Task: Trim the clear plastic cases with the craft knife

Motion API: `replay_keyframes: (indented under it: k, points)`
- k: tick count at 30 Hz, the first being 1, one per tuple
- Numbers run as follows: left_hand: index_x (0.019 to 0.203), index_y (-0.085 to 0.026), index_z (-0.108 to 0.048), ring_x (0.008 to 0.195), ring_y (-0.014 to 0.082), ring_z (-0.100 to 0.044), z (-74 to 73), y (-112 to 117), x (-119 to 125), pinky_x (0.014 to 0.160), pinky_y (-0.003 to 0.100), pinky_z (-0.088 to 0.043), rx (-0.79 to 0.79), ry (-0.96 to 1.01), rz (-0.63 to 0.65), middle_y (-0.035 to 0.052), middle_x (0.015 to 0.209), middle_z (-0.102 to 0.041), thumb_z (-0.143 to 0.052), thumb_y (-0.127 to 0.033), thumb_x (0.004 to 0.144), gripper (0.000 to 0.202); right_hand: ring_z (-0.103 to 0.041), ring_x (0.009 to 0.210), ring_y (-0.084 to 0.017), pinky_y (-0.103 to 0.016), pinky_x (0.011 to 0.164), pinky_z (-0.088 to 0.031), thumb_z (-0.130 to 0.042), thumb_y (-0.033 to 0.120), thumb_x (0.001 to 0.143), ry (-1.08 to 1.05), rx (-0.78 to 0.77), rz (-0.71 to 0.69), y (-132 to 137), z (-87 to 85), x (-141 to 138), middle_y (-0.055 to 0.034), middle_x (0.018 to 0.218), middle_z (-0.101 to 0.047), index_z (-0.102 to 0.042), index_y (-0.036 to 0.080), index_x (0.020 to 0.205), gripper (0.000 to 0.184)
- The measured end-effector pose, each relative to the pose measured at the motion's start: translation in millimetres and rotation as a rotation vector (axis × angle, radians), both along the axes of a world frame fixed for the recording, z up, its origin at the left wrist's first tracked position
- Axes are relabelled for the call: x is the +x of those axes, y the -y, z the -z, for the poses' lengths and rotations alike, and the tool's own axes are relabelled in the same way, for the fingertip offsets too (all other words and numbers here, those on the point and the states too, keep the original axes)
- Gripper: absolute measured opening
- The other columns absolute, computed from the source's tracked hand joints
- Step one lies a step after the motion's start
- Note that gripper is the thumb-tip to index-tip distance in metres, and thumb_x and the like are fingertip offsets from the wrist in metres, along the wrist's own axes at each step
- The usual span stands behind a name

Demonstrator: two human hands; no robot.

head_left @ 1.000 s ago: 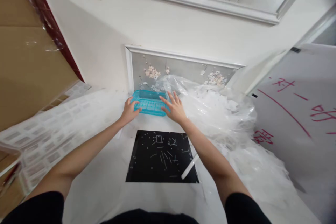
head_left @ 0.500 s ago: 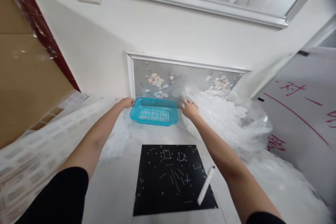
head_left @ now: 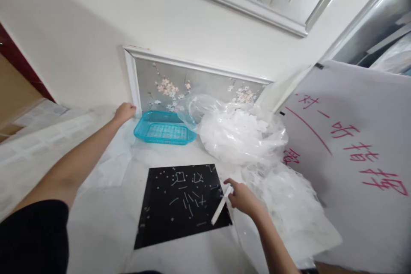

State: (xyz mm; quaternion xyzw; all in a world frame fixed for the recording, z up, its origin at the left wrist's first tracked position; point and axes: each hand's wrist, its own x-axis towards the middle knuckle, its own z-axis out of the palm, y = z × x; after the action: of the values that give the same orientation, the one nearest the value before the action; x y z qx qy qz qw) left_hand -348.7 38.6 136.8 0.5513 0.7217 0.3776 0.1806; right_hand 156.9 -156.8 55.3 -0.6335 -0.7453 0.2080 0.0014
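A blue plastic basket (head_left: 162, 140) with a slatted bottom sits against the wall. My left hand (head_left: 125, 112) is by its left back corner, apart from its rim, with fingers curled; what they hold, if anything, is hidden. A black sheet (head_left: 160, 231) with white lines, dots and small shapes lies flat in front of the basket. Across its right edge lies a slim white pen-like stick (head_left: 220, 210), slanting. My right hand (head_left: 244, 198) has its thumb and index finger closed around the stick's upper end.
Crumpled clear plastic bags with white contents (head_left: 237, 135) fill the right side. A whiteboard (head_left: 353, 107) with red writing leans beyond them. White wrapped packages (head_left: 61, 137) lie at left, near a cardboard box (head_left: 16, 94). A framed floral panel (head_left: 205, 78) is on the wall behind.
My right hand has come from the basket's right side back to the white stick. My left hand has left the basket's rim. The view has swung to the right.
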Motion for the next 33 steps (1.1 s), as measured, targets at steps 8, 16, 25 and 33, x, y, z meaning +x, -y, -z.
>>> replay_keyframes:
  k: [8,16,25,33]
  points:
    - [0.095,-0.012,-0.065,0.1,0.0229,-0.062,-16.9,148.2,101.1,0.089,0.032,-0.048,0.173,0.724,0.284,0.0104,0.105,-0.069,-0.065,-0.047,0.083,0.036,-0.063,0.073,-0.025,-0.029,0.058,-0.027,-0.04,0.009,0.078,0.218,0.019,-0.227,-2.8,21.8,-3.9,-0.0093,0.08,-0.068,-0.059,0.021,0.097,0.029]
    - [0.083,-0.016,-0.063,0.099,0.0202,-0.064,-51.0,232.8,200.9,0.096,0.042,-0.05,0.151,1.476,0.423,0.0043,0.096,-0.068,-0.074,-0.029,0.08,0.018,-0.063,0.083,-0.02,-0.032,0.072,-0.043,-0.031,0.03,0.097,-0.416,-0.015,-0.267,-12.8,-32.9,-4.9,-0.0081,0.099,-0.068,-0.042,0.022,0.102,0.015]
    - [0.082,-0.017,-0.065,0.08,0.0124,-0.065,-69.5,234.3,229.6,0.07,0.025,-0.053,0.318,1.681,0.388,0.0004,0.085,-0.069,-0.076,-0.031,0.079,0.019,-0.066,0.067,-0.017,-0.029,0.061,-0.049,-0.051,0.044,0.094,-1.286,0.486,-0.345,34.9,-142.6,-78.7,-0.0061,0.079,-0.072,-0.049,0.02,0.073,0.032]
    - [0.079,-0.014,-0.067,0.06,0.0077,-0.058,-63.4,240.1,225.4,0.038,0.012,-0.035,0.317,1.508,0.413,0.0021,0.075,-0.066,-0.08,-0.024,0.073,0.017,-0.053,0.05,-0.013,-0.025,0.043,-0.039,-0.032,0.069,0.092,-1.724,0.617,-0.245,56.9,-151.7,-107.0,-0.0011,0.068,-0.063,-0.056,0.023,0.116,0.057]
